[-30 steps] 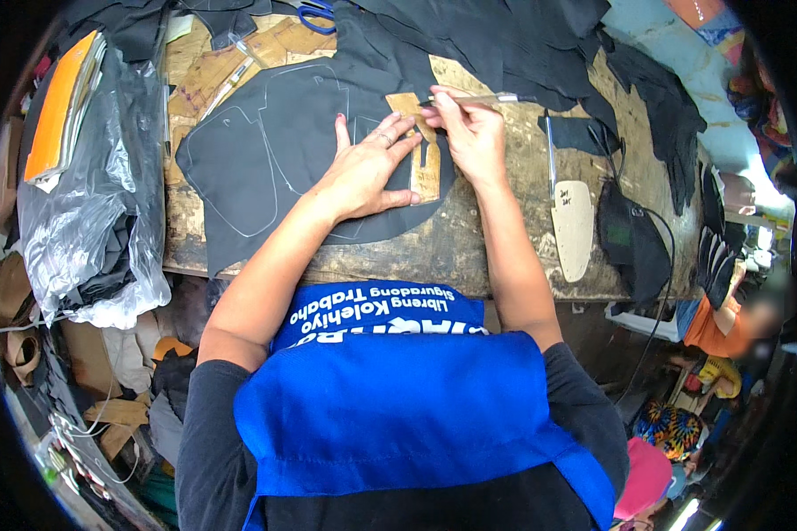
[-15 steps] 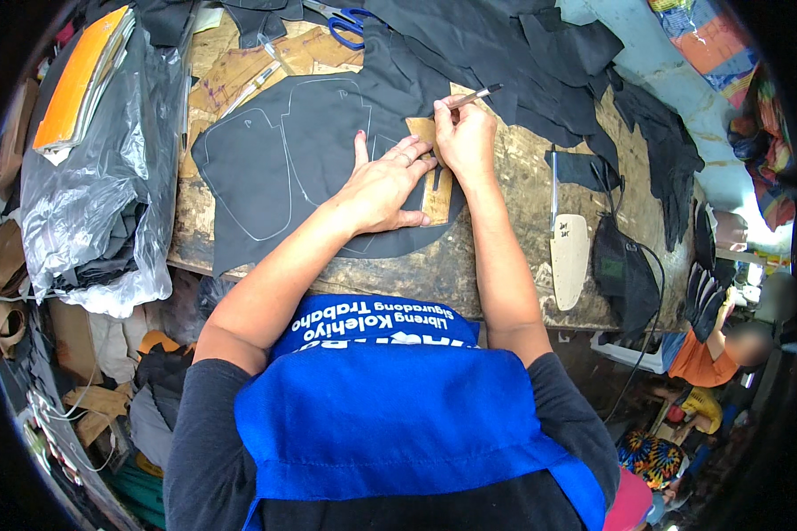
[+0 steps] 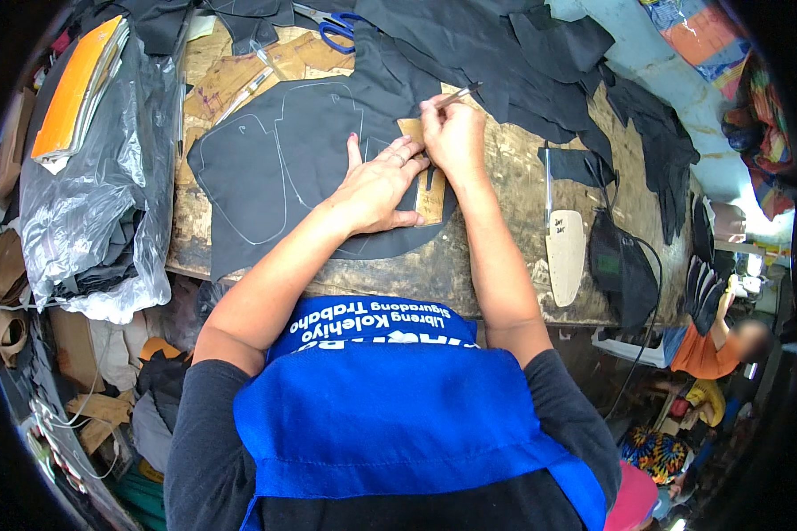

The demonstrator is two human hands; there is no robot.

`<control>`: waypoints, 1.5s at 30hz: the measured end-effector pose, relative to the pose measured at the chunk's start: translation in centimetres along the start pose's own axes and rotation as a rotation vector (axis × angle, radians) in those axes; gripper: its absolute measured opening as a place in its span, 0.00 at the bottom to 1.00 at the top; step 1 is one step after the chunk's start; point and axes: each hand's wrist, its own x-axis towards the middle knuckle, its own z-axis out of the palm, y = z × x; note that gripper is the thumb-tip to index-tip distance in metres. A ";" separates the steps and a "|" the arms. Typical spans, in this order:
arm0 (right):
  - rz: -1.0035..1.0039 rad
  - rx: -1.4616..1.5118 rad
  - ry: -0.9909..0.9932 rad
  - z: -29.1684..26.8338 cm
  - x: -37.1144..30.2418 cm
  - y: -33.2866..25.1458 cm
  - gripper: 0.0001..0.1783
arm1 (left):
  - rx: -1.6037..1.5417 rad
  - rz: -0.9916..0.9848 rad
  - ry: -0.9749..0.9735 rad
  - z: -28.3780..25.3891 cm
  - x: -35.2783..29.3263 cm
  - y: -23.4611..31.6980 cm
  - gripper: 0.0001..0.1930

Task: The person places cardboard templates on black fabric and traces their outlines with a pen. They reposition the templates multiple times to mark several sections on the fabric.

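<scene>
My left hand (image 3: 374,190) lies flat with fingers spread across a brown card template (image 3: 430,203), pressing it on a sheet of black material (image 3: 239,159). The template has a narrow dark slot near my fingertips. Close beside it, my right hand (image 3: 456,140) is closed around a pen (image 3: 460,94), its shaft slanting up to the right. The pen's writing tip is hidden by my fingers. Pale outlines of rounded shapes are drawn on the black sheet left of my hands.
A tan tongue-shaped template (image 3: 566,270) and a pen (image 3: 547,181) lie to the right on the worn wooden table (image 3: 496,257). Blue-handled scissors (image 3: 336,31) rest at the back. An orange-covered book (image 3: 75,88) sits on a plastic bag (image 3: 106,221) at left. Another person (image 3: 713,345) is at far right.
My right hand and the pen have shifted slightly left, along the template. My left hand stays flat on the template. The whole view has moved slightly.
</scene>
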 end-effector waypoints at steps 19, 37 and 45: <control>0.190 -0.488 0.103 -10.0 -8.0 3.8 0.12 | -0.008 -0.514 0.718 -2.2 -10.3 -4.7 0.34; 0.335 -0.038 -0.230 -4.9 -4.3 0.2 0.15 | -0.716 -0.455 1.034 -3.7 -13.5 -10.2 0.14; -0.054 0.717 -0.032 -11.2 -0.2 -3.1 0.12 | -0.773 -0.143 1.358 -10.2 -12.0 -9.3 0.14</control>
